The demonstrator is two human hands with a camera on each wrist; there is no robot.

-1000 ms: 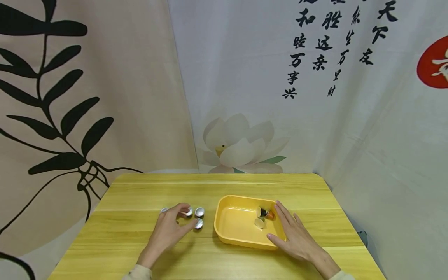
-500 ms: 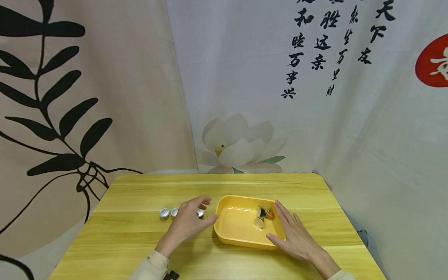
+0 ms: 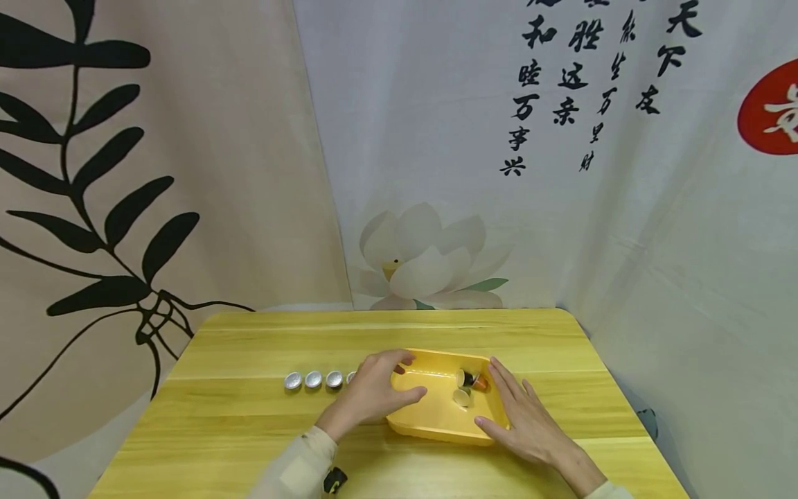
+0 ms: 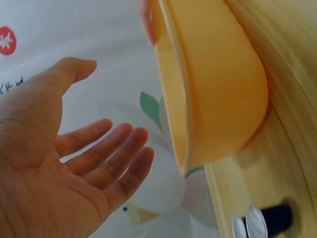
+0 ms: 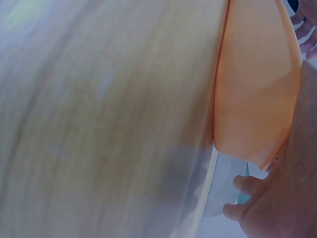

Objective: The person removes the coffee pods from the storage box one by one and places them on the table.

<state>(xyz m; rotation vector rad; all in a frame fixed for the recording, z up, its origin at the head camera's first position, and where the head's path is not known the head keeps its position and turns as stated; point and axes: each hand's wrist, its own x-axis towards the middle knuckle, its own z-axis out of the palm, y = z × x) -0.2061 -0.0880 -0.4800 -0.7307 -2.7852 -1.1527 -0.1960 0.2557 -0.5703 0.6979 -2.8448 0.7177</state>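
My left hand [image 3: 372, 388] hovers at the left end of a yellow plastic tray [image 3: 430, 419], overlapping its rim in the head view. Its thumb and fingers are spread and loosely bent; the left wrist view shows the palm [image 4: 54, 198] holding nothing. My right hand [image 3: 533, 426] rests along the tray's right rim with fingers extended. Inside the tray lie an orange coffee capsule [image 3: 481, 383], a black capsule [image 3: 465, 378] and one with a pale lid [image 3: 462, 397]. Left of the tray, a row of silver-lidded capsules [image 3: 313, 379] stands on the table, its right end partly behind my left hand.
The wooden table [image 3: 218, 416] has its far edge against a printed curtain [image 3: 436, 138]. In the left wrist view, a dark-bodied capsule with a silver lid [image 4: 257, 222] stands near the tray's outer wall [image 4: 223, 89].
My left hand has moved right, from around the silver-lidded capsules to the tray's left end, uncovering the left part of the row. My right hand stays on the tray rim.
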